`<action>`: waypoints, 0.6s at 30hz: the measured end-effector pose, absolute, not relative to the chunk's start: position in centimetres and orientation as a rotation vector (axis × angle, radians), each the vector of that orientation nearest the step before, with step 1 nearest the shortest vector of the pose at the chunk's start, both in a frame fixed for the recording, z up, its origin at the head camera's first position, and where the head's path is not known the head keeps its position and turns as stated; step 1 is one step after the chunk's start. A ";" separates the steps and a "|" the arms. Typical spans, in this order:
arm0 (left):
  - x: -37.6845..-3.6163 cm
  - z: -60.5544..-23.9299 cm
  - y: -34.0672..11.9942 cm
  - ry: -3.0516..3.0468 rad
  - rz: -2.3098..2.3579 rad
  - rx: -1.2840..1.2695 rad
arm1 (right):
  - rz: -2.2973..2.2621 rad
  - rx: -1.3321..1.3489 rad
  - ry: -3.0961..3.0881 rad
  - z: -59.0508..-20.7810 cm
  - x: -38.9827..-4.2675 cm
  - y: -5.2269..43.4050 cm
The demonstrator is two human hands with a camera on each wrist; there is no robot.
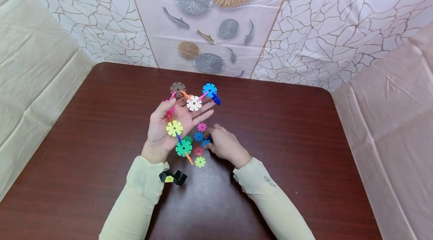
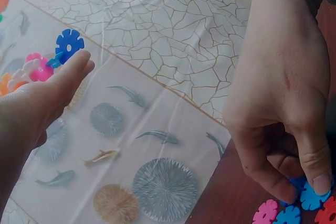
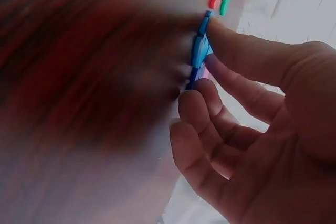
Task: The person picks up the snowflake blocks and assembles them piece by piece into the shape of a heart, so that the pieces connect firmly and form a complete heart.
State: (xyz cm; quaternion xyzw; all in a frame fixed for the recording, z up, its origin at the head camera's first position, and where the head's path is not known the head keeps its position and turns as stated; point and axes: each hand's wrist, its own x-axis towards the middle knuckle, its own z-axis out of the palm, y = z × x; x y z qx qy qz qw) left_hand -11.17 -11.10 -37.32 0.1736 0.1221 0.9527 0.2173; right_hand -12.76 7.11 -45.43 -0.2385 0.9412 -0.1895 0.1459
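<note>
At frame centre, the right hand pinches a light, stiff blue snowflake disc off the bench; best gripped by its edges. The left hand, fingers relaxed, cradles the linked disc chain.

Left hand: lower left, palm up, fingers straight; a blue notched disc shows beyond the fingertips, with pink and white discs partly hidden. Right hand: right side, back to the camera, fingers curled down, pinching a light-blue disc on the tabletop. Beside it: a pink disc, another blue disc, a red disc. Backdrop: printed sheet with crackle lines, fish and round fans.
</note>
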 end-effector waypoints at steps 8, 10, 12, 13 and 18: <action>-11.2 -37.0 -11.0 0.375 2.615 0.527 | -0.567 -0.619 2.695 -45.7 -12.8 7.3; -11.1 -36.9 -11.0 0.373 2.605 0.538 | -0.558 -0.608 2.692 -45.6 -12.8 7.3; -11.1 -36.7 -10.9 0.354 2.601 0.539 | -0.553 -0.597 2.687 -45.7 -12.8 7.2; -11.1 -36.7 -11.0 0.347 2.602 0.534 | -0.556 -0.596 2.684 -45.7 -12.9 7.2; -10.9 -36.6 -11.1 0.374 2.625 0.537 | -0.609 -0.584 2.652 -45.8 -12.9 7.2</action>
